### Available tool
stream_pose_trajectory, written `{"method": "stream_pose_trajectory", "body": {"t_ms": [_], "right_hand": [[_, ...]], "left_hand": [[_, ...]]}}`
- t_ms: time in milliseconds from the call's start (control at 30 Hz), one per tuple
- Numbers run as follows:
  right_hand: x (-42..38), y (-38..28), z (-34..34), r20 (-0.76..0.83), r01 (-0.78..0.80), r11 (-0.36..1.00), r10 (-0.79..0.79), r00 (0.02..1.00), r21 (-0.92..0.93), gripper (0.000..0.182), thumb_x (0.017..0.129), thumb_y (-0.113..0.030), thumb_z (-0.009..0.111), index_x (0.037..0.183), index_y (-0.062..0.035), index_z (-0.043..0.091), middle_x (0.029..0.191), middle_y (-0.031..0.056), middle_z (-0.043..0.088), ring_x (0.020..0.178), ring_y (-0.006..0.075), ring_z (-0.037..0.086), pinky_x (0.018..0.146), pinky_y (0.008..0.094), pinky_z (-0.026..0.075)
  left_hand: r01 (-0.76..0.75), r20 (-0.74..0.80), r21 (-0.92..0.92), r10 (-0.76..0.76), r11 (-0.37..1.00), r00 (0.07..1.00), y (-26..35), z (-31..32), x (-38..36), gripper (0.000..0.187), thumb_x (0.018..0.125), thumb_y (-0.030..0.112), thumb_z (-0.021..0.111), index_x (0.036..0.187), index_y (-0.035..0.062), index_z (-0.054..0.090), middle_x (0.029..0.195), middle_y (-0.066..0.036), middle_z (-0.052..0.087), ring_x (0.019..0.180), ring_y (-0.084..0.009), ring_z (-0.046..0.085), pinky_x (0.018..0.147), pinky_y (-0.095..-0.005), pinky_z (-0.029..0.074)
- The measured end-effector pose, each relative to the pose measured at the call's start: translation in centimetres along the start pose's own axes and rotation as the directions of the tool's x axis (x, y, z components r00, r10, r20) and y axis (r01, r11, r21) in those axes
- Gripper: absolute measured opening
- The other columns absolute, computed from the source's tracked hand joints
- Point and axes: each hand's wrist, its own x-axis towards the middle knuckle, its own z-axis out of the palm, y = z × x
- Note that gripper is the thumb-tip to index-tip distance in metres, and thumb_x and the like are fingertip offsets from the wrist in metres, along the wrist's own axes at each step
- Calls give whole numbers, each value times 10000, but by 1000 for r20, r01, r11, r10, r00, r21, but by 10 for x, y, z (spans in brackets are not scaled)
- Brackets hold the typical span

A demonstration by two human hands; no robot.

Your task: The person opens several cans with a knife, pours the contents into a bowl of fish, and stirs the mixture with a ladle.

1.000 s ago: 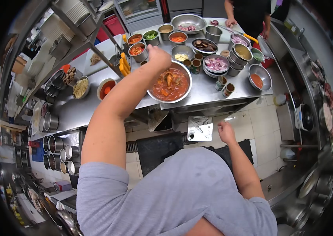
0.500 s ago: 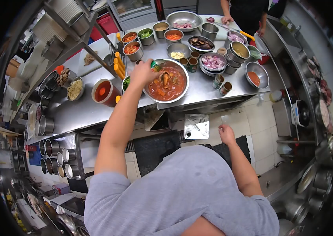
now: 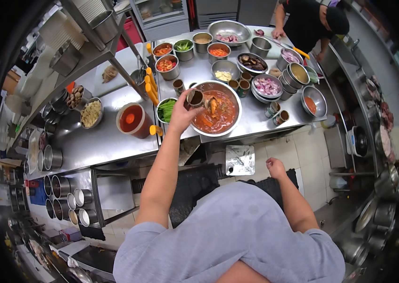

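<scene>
My left hand (image 3: 183,114) is closed around an opened tin can (image 3: 196,98), its dark hollow mouth turned up toward me. The can is held over the left rim of a large steel bowl (image 3: 238,119). In that bowl lies a red sauce (image 3: 220,123) with brownish-orange chunks (image 3: 214,106) heaped in it. My right hand (image 3: 276,168) hangs low in front of the table, away from everything on it, fingers curled in with nothing visible in them. Several opened cans (image 3: 280,118) stand right of the bowl, and another can (image 3: 178,87) stands to its upper left.
Green vegetables (image 3: 167,111) and a tub of red liquid (image 3: 132,120) are left of the bowl. Yellow-handled tools (image 3: 150,87) stand beside it. Bowls of chopped onion (image 3: 266,87) and mushrooms (image 3: 252,62) lie behind. A co-worker (image 3: 303,23) with a yellow-handled knife (image 3: 301,53) works at the far right.
My left hand has turned the can from tipped over the bowl to mouth up. The view has shifted, bringing more of the co-worker into sight. My right hand stays low, curled.
</scene>
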Motion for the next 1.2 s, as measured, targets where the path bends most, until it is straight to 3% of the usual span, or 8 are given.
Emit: {"method": "stream_pose_trajectory", "body": {"t_ms": [267, 333, 567, 767, 867, 1033, 1167, 1200], "right_hand": [[-15, 18, 6, 15, -84, 994, 85, 996, -72, 259, 839, -256, 660, 1011, -68, 706, 881, 186, 699, 855, 347, 681, 789, 413, 540], [-32, 34, 6, 18, -143, 986, 145, 989, -81, 268, 836, -261, 668, 1017, -67, 707, 895, 185, 704, 862, 341, 685, 793, 407, 542], [-124, 87, 30, -16, -366, 915, 374, 927, 169, 252, 828, -181, 681, 1020, -20, 701, 959, 178, 722, 928, 311, 703, 844, 387, 542], [-195, 86, 58, 41, -520, 828, 524, 851, 211, 199, 853, -120, 679, 1017, -10, 702, 886, 107, 723, 843, 190, 686, 781, 327, 533], [-183, 77, 61, 100, -514, 808, 509, 855, 289, 208, 862, -148, 678, 1019, -14, 705, 929, 145, 730, 880, 248, 709, 815, 355, 541], [-75, 43, 54, -113, -154, 949, 191, 975, 274, 201, 943, -178, 598, 863, -8, 670, 632, 46, 584, 577, 125, 544, 531, 307, 444], [36, -85, -15, -153, 66, 956, -23, 988, 286, 322, 984, -259, 555, 827, 14, 626, 658, 79, 572, 601, 175, 539, 588, 346, 443], [56, -121, -32, -201, 160, 936, -99, 975, 314, 304, 977, -279, 548, 980, -2, 676, 796, 177, 673, 739, 297, 663, 693, 413, 499]], "left_hand": [[-206, -124, 392, 273, 897, 954, -13, -45, 99, 738, 756, 34, 817, 1396, 5, 452, 1228, -112, 626, 1105, -205, 631, 959, -332, 503], [-83, -173, 240, 126, 967, 977, 9, -37, 129, 702, 740, 7, 805, 1358, 19, 473, 1205, -114, 639, 1083, -206, 637, 946, -322, 506], [205, -170, 634, -124, 745, 978, -121, -78, 262, 694, 567, 130, 886, 1207, 107, 620, 1152, -154, 688, 1049, -295, 662, 918, -390, 518], [256, -194, 767, -168, 588, 966, -180, -80, 301, 756, 567, 64, 886, 1261, 82, 586, 1127, -119, 711, 1024, -243, 680, 891, -360, 519], [259, -167, 800, -214, 541, 962, -151, -72, 285, 833, 562, 42, 878, 1327, 88, 553, 1192, -128, 687, 1047, -263, 674, 920, -370, 515], [223, -191, 752, -120, 620, 974, -160, -116, 257, 521, 808, 89, 589, 1326, 63, 542, 1150, -176, 688, 1086, -323, 655, 919, -405, 518], [136, -298, 591, 58, 795, 953, -27, -81, 93, 319, 874, 117, 615, 1162, -21, 600, 943, -124, 693, 833, -237, 688, 728, -363, 544], [231, -330, 498, -64, 836, 942, -21, -77, 56, 285, 896, 118, 611, 1149, -12, 601, 900, -105, 674, 765, -197, 668, 662, -335, 537]]}}
